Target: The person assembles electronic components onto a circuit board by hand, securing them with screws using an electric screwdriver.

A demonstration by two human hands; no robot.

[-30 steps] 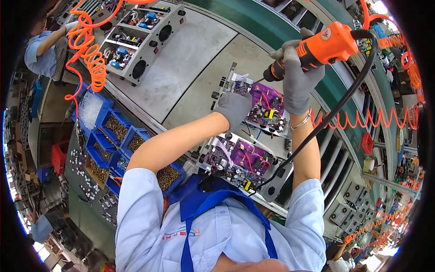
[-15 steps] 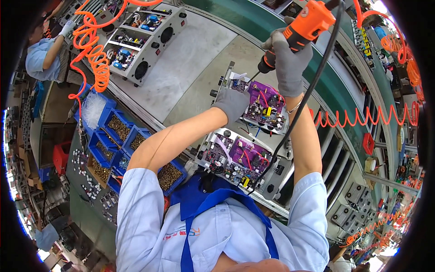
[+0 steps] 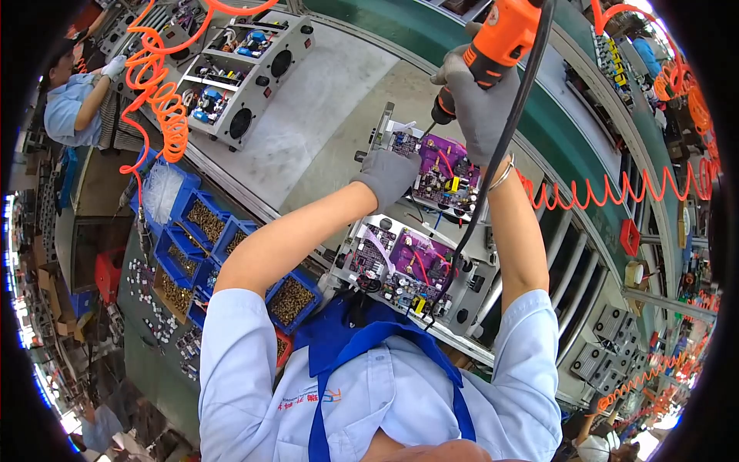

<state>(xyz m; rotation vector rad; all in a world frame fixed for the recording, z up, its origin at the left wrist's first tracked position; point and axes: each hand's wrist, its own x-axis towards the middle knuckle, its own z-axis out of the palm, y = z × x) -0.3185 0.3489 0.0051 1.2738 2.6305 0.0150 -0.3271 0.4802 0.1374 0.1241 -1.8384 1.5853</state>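
Note:
My right hand [image 3: 483, 108], in a grey glove, is wrapped round an orange and black power screwdriver [image 3: 500, 42]. Its thin bit points down at the far left part of a purple circuit board [image 3: 443, 159] in an open metal chassis. Whether the tip touches a screw is too small to tell. My left hand [image 3: 391, 177], also gloved, lies with curled fingers at the board's left side; its fingertips, and anything in them, are hidden. Nearer to me stands a second open chassis with a similar purple board [image 3: 419, 258], pink wires and a yellow part.
Blue bins [image 3: 292, 300] of brass-coloured fasteners stand at my left. Finished-looking grey units with fans [image 3: 242, 122] sit at the far left. A black cable [image 3: 500, 169] hangs past my right forearm. Orange coiled hoses [image 3: 165, 108] dangle nearby. Another person [image 3: 73, 112] works at upper left.
My right hand and the screwdriver have shifted a little to the left, and the bit stays over the same corner of the board. My left hand has barely moved.

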